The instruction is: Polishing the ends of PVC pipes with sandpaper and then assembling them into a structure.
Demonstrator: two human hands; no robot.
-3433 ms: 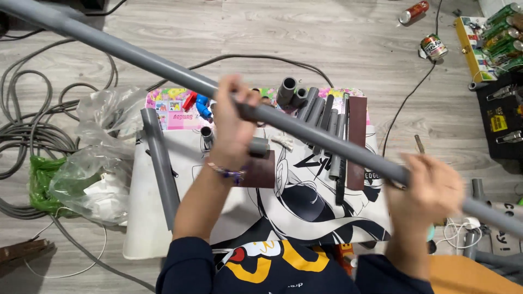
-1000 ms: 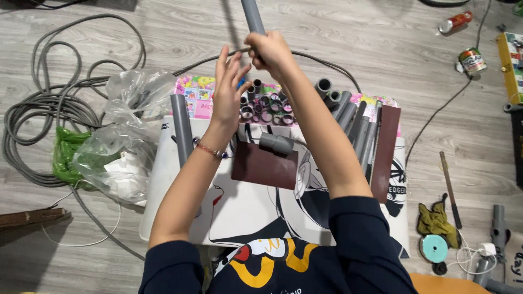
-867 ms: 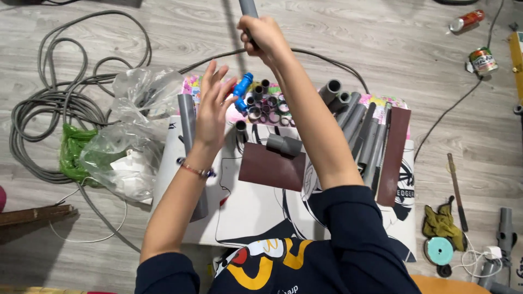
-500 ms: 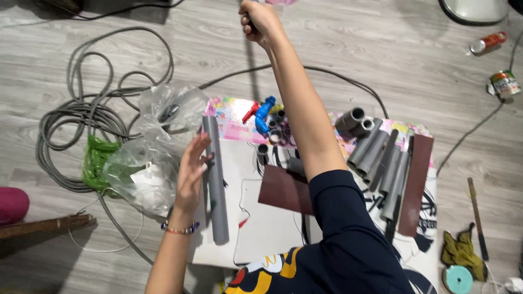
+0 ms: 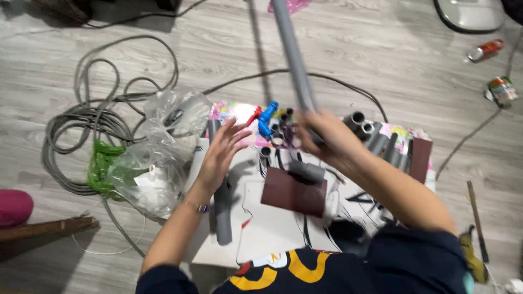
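Your right hand is closed around the lower end of a long grey pipe, which points away from you, up over the wooden floor. Your left hand is open, the fingers spread apart, above a short grey pipe that lies on the white sheet; whether it touches the pipe I cannot tell. Just beside the fingers is a blue valve on a colourful flat package. A dark brown rectangle of sandpaper lies near your right wrist. To your left is a clear plastic bag, with a green bundle and coiled grey cable behind it. Two cans lie far right.
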